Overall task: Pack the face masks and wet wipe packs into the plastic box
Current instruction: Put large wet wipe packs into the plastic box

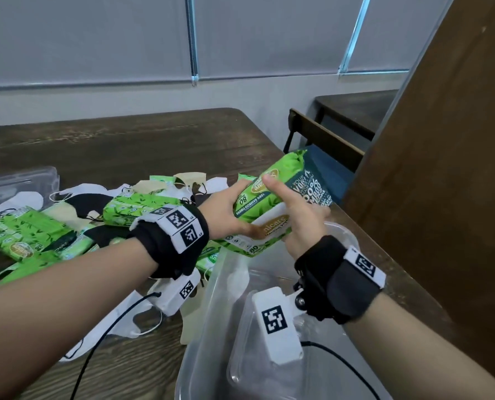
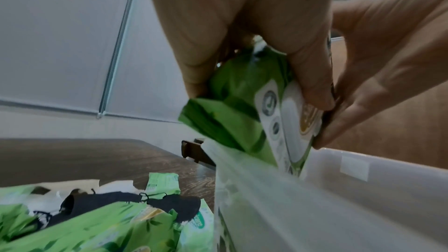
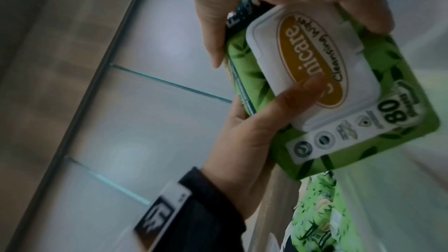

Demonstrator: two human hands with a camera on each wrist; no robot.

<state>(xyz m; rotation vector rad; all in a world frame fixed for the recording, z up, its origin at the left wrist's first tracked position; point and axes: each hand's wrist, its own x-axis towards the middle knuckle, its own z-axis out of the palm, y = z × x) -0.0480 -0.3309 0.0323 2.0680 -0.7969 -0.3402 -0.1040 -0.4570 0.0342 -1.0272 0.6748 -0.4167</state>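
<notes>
Arms: two bare arms reach out from the bottom of the head view, each with a black wrist band and a small white camera.
Left hand [image 1: 229, 210]: it grips the near end of the packs — thumb on the white lid, fingers curled round the far side.
Right hand [image 1: 301, 223]: it grips the same packs from the other side, with one finger laid along the top and the rest curled under.
Packs [image 1: 269, 209]: two green wet wipe packs held together, one on the other, tilted up at the far end. Both hands hold them in the air, just over the far end of the box.
Lid [image 3: 312, 68]: white flap on the lower pack, with a gold oval label and an "80" printed beside it.
Box [image 1: 220, 298]: clear plastic, on the table at the right. Right wrist hangs over its open top. What lies inside is hard to tell.
Pile [image 1: 38, 229]: more green wipe packs sit on the table left of the box — mixed in with the masks.
Masks [image 1: 87, 203]: black, white and cream face masks lie loose in the pile, loops tangled.
Table [image 1: 125, 145]: dark brown wood.
Second box [image 1: 18, 183]: clear plastic, at the far left edge of the table.
Chair [image 1: 321, 140]: dark, behind the table's far right corner.
</notes>
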